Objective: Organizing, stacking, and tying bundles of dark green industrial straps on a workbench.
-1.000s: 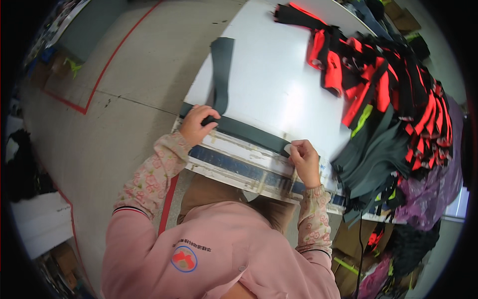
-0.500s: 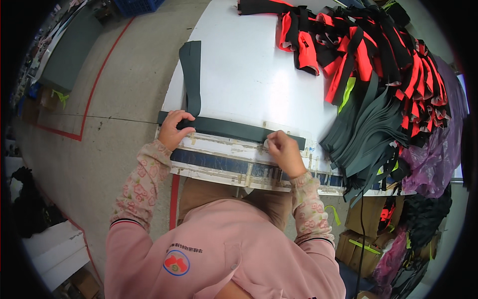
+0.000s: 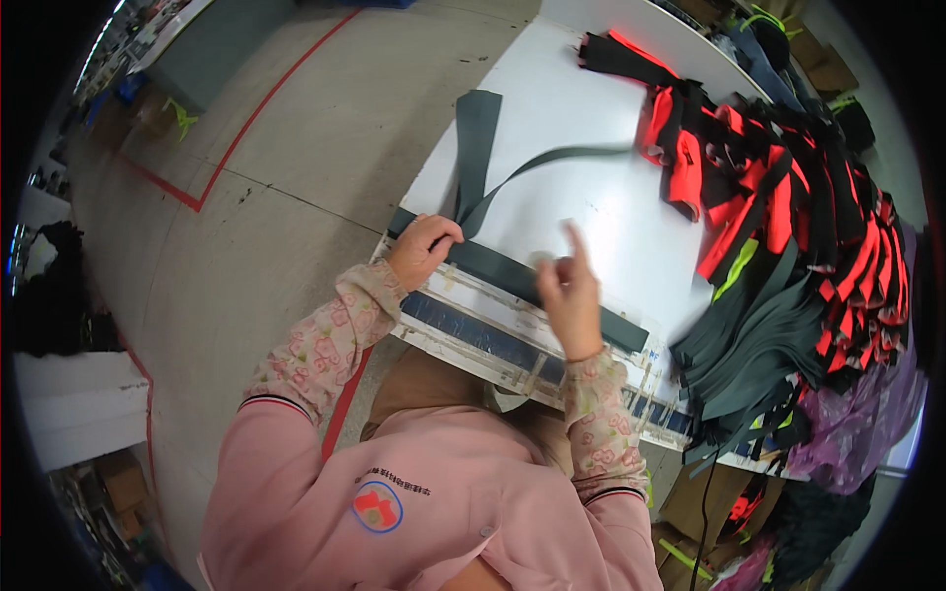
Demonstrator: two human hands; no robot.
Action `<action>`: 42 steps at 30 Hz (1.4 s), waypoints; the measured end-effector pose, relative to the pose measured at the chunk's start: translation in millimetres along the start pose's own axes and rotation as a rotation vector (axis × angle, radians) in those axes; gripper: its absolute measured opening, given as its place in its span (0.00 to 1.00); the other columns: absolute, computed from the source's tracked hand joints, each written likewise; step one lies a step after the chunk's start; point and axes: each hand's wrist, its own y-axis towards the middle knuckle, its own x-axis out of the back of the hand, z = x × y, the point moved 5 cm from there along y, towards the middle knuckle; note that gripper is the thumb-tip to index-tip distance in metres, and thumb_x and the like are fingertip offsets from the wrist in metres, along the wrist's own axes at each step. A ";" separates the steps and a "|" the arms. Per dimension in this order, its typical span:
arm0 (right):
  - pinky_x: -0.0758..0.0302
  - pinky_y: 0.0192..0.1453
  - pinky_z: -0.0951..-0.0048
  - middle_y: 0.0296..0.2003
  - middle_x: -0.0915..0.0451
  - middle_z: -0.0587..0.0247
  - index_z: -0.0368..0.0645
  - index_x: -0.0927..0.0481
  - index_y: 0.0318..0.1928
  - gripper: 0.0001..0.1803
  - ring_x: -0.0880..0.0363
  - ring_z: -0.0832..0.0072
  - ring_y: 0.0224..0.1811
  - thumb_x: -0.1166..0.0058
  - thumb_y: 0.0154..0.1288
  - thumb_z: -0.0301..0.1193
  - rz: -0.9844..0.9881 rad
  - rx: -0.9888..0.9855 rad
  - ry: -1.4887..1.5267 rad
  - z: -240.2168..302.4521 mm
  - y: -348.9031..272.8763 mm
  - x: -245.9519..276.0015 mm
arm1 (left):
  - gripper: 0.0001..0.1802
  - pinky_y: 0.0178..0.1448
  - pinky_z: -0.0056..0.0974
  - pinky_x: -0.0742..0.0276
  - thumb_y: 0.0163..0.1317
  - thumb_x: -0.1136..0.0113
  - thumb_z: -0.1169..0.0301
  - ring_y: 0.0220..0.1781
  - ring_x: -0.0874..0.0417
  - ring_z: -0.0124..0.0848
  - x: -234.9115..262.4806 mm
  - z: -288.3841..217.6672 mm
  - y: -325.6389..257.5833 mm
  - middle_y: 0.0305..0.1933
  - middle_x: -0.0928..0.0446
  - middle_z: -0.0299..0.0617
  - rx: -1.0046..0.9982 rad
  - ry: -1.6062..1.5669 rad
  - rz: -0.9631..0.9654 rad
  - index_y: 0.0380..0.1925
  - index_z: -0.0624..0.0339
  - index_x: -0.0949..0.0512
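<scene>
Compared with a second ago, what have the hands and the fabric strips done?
The right hand has lifted off the table's near edge and is raised, blurred, above the long dark strip. A thin dark strip now stretches out across the white table. The left hand stays pressed on the strip's left end; the wide dark strip and the red and black pile have not moved.

Head view, steeply down over table

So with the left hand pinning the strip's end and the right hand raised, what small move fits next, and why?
Probably lower the right hand onto the dark strip along the table edge; only the left hand pins it.
</scene>
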 end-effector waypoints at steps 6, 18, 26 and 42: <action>0.29 0.29 0.73 0.23 0.23 0.61 0.35 0.25 0.45 0.10 0.26 0.74 0.22 0.46 0.64 0.25 0.288 -0.015 0.083 -12.7 3.1 -89.1 | 0.11 0.45 0.39 0.30 0.52 0.39 0.79 0.40 0.26 0.39 -1.5 -5.0 -1.1 0.35 0.25 0.40 0.086 -0.002 0.054 0.36 0.58 0.26; 0.23 0.33 0.65 0.26 0.18 0.50 0.35 0.23 0.40 0.08 0.18 0.61 0.26 0.46 0.62 0.27 0.221 -0.009 -0.055 -8.1 8.0 -99.4 | 0.15 0.49 0.41 0.30 0.47 0.36 0.80 0.42 0.25 0.42 -4.1 -5.5 -1.5 0.37 0.24 0.40 0.016 0.066 0.053 0.36 0.58 0.27; 0.32 0.24 0.80 0.20 0.25 0.67 0.36 0.24 0.42 0.06 0.29 0.85 0.21 0.49 0.67 0.25 0.086 -0.267 0.138 -54.8 -16.7 15.9 | 0.14 0.48 0.42 0.30 0.49 0.36 0.79 0.42 0.25 0.43 -2.4 -6.5 -1.7 0.37 0.23 0.40 0.026 0.025 0.073 0.36 0.57 0.26; 0.30 0.27 0.75 0.20 0.22 0.59 0.33 0.23 0.40 0.07 0.28 0.79 0.20 0.46 0.64 0.25 0.038 -0.111 -0.219 -68.1 -51.5 71.6 | 0.19 0.51 0.36 0.29 0.47 0.31 0.76 0.44 0.26 0.36 -2.7 -2.8 -2.3 0.40 0.25 0.39 0.155 -0.001 0.160 0.40 0.57 0.24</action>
